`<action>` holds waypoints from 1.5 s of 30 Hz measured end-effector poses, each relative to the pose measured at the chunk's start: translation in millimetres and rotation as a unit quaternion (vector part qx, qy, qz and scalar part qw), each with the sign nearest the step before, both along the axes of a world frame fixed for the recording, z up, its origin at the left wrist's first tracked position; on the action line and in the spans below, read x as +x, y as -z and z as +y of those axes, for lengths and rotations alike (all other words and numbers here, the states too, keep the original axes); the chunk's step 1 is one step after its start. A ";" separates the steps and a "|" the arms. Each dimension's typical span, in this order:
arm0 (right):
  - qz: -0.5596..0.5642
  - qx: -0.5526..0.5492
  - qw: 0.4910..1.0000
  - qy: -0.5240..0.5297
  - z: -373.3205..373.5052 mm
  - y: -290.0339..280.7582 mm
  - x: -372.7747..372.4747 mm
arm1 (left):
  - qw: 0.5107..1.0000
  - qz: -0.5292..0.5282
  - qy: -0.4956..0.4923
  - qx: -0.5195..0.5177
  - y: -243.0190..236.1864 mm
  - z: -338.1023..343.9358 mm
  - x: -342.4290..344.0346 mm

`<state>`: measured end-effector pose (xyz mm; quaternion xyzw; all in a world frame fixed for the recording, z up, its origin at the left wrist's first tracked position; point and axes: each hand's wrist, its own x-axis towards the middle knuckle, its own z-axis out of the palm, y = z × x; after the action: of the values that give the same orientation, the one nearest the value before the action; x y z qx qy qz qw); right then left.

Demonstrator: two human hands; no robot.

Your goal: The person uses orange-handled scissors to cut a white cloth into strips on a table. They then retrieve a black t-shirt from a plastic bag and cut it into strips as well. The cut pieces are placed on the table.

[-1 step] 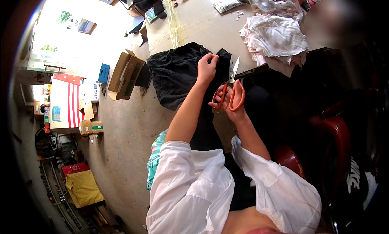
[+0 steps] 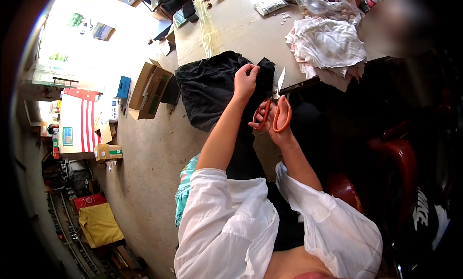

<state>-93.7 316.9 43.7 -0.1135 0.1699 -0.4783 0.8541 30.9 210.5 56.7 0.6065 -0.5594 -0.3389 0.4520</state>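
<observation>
A crumpled black cloth [image 2: 207, 88] lies over the near left part of the table and hangs down past its edge. My left hand [image 2: 245, 82] is closed in a pinch on this cloth, close to the table edge. My right hand [image 2: 280, 136] is wrapped round the orange handles of a pair of scissors [image 2: 281, 79]. Their blades stand apart and point away from me, just right of the cloth's gathered end. Whether any fabric lies between the blades is hard to make out.
On the table [image 2: 236, 30], white rags [image 2: 330, 45] are piled at the right, before a clear plastic bag [image 2: 323, 4]. A small packet [image 2: 270, 6] lies farther back. Left on the floor stands an open cardboard box [image 2: 149, 90]. A red chair [image 2: 402, 168] is at my right.
</observation>
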 end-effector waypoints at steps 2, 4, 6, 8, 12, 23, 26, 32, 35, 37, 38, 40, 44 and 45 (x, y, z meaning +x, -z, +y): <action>0.007 -0.003 1.000 -0.001 0.3 -1.9 -2.3 | 1.000 0.024 0.008 0.000 0.6 -1.6 1.0; -0.010 -0.023 0.999 -0.023 -0.6 -8.5 -3.5 | 0.999 0.007 0.034 -0.003 -0.9 -1.4 0.6; -0.018 -0.030 0.999 -0.041 0.8 -13.8 -3.6 | 0.997 -0.019 0.064 -0.027 2.6 -2.3 1.4; -0.014 -0.025 0.998 -0.052 1.5 -16.4 -3.8 | 0.997 -0.020 0.066 -0.024 3.5 -2.1 0.8; -0.049 0.008 0.997 -0.053 2.2 -2.6 -4.1 | 0.997 -0.035 0.041 -0.046 -3.4 -0.7 -5.5; -0.011 0.028 0.999 -0.032 4.1 -2.9 -1.0 | 0.996 -0.057 0.037 -0.052 -3.9 2.5 -13.8; -0.002 0.029 0.999 -0.017 1.1 1.3 -1.9 | 0.994 -0.069 0.071 -0.050 -1.4 5.8 -15.4; 0.102 0.005 0.994 0.040 -14.8 14.5 -10.1 | 0.969 -0.059 0.238 0.031 -12.9 20.7 -27.6; 0.122 0.051 0.985 0.109 -24.6 12.4 -11.2 | 0.960 -0.038 0.274 0.051 -20.8 26.0 -32.2; 0.177 0.060 0.976 0.113 -28.8 13.9 -14.1 | 0.954 -0.018 0.292 0.061 -23.5 26.3 -32.0; 0.170 0.055 0.978 0.108 -31.0 13.9 -15.1 | 0.954 -0.014 0.293 0.065 -24.5 26.4 -30.9; 0.157 0.044 0.982 0.096 -35.7 13.0 -15.0 | 0.953 -0.005 0.293 0.071 -26.4 26.8 -26.9; 0.158 0.059 0.981 0.098 -35.2 7.1 -10.8 | 0.952 0.015 0.301 0.057 -35.0 33.6 -17.1; 0.187 0.084 0.967 0.153 -37.3 -1.3 -6.0 | 0.954 0.001 0.298 0.037 -32.5 35.0 -13.2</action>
<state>-99.7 279.7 45.0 -0.1014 0.3817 -0.5579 0.7299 17.7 245.6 89.2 0.4283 -0.7016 -0.4788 0.3082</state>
